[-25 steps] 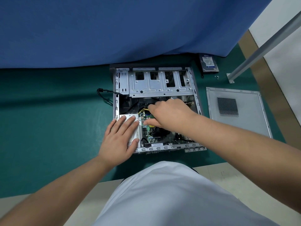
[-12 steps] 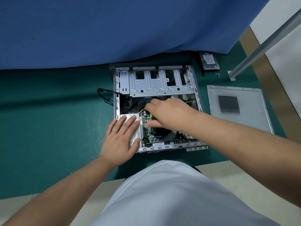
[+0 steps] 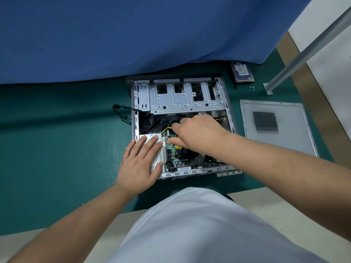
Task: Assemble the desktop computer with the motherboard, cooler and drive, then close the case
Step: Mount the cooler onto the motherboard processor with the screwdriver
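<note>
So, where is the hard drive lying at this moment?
In the head view, the hard drive lies on the green mat beyond the case's far right corner, by the blue cloth.

drive cage (image 3: 187, 96) roofing case (image 3: 230, 118) top, cables (image 3: 166, 128) crowding motherboard (image 3: 171, 154)

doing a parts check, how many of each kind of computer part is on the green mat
open grey metal computer case: 1
flat grey side panel with mesh vent: 1
black hard drive with blue-white label: 1
small loose silver screws: a few, too small to count
total: 3 large parts
</note>
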`<state>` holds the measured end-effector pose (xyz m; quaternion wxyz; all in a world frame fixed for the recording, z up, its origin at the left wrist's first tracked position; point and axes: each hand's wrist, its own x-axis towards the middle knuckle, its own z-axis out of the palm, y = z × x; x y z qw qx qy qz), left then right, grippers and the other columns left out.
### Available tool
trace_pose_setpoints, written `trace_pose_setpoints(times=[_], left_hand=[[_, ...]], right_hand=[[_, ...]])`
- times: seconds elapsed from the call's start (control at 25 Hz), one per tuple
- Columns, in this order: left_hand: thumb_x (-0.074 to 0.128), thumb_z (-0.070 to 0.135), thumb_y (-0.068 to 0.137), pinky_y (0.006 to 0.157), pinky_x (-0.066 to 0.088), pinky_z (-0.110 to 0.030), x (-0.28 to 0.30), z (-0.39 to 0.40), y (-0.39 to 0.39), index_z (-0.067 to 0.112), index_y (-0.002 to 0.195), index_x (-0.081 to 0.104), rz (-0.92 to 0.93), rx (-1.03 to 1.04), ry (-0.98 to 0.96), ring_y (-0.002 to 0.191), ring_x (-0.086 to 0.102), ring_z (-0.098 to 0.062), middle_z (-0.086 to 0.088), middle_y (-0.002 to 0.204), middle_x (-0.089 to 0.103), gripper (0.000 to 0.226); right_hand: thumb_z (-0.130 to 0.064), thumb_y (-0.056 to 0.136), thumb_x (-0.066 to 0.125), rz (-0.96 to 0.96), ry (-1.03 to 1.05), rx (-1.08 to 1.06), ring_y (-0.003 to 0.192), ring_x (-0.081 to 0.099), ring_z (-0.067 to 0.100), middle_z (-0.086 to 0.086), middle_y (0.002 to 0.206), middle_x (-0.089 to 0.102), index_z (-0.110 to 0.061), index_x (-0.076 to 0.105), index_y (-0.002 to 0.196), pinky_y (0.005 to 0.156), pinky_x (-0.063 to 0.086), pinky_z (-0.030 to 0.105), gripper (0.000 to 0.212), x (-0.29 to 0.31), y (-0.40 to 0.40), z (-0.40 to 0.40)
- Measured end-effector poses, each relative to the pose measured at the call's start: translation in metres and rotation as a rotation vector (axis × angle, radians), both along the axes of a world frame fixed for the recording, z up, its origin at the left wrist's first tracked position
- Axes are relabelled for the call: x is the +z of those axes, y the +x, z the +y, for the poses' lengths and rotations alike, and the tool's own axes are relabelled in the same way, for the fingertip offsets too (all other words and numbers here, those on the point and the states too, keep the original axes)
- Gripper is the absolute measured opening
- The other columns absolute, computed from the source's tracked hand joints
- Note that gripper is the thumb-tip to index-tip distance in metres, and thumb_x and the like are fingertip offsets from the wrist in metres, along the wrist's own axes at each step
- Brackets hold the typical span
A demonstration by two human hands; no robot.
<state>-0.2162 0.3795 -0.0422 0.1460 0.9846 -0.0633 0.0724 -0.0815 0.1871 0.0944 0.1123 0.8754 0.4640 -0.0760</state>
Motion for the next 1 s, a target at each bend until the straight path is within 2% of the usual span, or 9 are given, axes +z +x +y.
trace_pose_setpoints(times=[0.08,0.16,0.28,0.44,0.56,0.68,0.76,0.88,1.0], left_hand=[[0.044,0.049,0.097,0.124,0.020,-0.049,0.000,0.000,0.000,0.024,0.150,0.049,-0.001,0.000,-0.003,0.149,0.035,-0.027,0.006,0.160,0.042,0.059],[0.044,0.049,0.098,0.125,0.019,-0.049,0.000,0.000,0.000,0.025,0.150,0.049,0.002,0.005,-0.002,0.149,0.035,-0.026,0.006,0.160,0.041,0.059],[0.044,0.049,0.097,0.125,0.019,-0.049,0.000,-0.001,0.000,0.025,0.150,0.049,-0.002,0.003,-0.006,0.149,0.034,-0.026,0.007,0.160,0.041,0.059],[0.044,0.049,0.097,0.125,0.018,-0.047,-0.002,-0.001,0.000,0.025,0.150,0.049,-0.010,0.000,-0.009,0.150,0.034,-0.026,0.007,0.160,0.041,0.058],[0.045,0.050,0.097,0.126,0.017,-0.047,-0.002,0.000,0.000,0.025,0.150,0.049,-0.014,0.003,-0.001,0.150,0.033,-0.025,0.007,0.160,0.041,0.058],[0.044,0.050,0.097,0.126,0.017,-0.047,-0.003,0.000,0.000,0.026,0.150,0.048,-0.013,0.004,-0.002,0.150,0.033,-0.025,0.008,0.160,0.040,0.058],[0.045,0.050,0.097,0.125,0.017,-0.047,-0.003,0.000,0.000,0.026,0.150,0.048,-0.016,0.003,-0.006,0.150,0.033,-0.025,0.008,0.160,0.040,0.058],[0.045,0.050,0.097,0.125,0.018,-0.047,-0.004,0.001,0.000,0.025,0.150,0.048,-0.016,0.001,-0.005,0.150,0.033,-0.026,0.008,0.161,0.039,0.058],[0.045,0.050,0.097,0.125,0.018,-0.047,-0.004,0.000,0.000,0.025,0.150,0.048,-0.020,0.006,-0.003,0.150,0.034,-0.025,0.008,0.160,0.040,0.059]], right_hand=[[-0.051,0.101,0.052,0.180,-0.009,0.087,0.070,0.050,0.024,0.003,0.122,0.055,-0.024,0.051,0.133,0.059,0.038,0.034,0.042,0.007,0.006,-0.007],[-0.031,0.100,0.059,0.259,0.011,0.124,0.072,0.051,0.024,0.000,0.130,0.052,-0.031,0.051,0.138,0.060,0.042,0.035,0.038,0.016,0.010,-0.012],[-0.040,0.102,0.052,0.106,0.010,0.069,0.071,0.057,0.028,0.001,0.101,0.060,-0.022,0.057,0.124,0.053,0.036,0.033,0.029,0.009,0.002,-0.010],[-0.065,0.102,0.032,-0.101,-0.027,-0.027,0.056,0.048,0.027,-0.002,0.062,0.042,-0.015,0.056,0.101,0.049,0.032,0.030,0.055,0.000,-0.007,-0.002],[-0.061,0.099,0.047,0.051,-0.010,0.044,0.074,0.063,0.030,0.004,0.111,0.060,-0.020,0.054,0.129,0.053,0.040,0.033,0.052,0.003,0.001,-0.008],[-0.021,0.097,0.060,0.171,-0.008,0.136,0.067,0.054,0.027,0.002,0.125,0.054,-0.029,0.051,0.136,0.053,0.038,0.033,0.041,0.011,0.010,-0.016],[-0.033,0.101,0.054,0.065,-0.011,0.136,0.063,0.051,0.026,0.003,0.103,0.061,-0.021,0.056,0.124,0.052,0.036,0.032,0.026,0.008,0.003,-0.014],[-0.065,0.102,0.031,-0.090,0.002,0.012,0.054,0.047,0.025,-0.003,0.062,0.045,-0.016,0.052,0.097,0.052,0.040,0.031,0.054,-0.001,-0.008,-0.007],[-0.066,0.099,0.041,0.019,0.029,0.007,0.069,0.060,0.028,0.004,0.098,0.058,-0.015,0.054,0.118,0.055,0.041,0.034,0.055,-0.002,0.001,-0.009]])
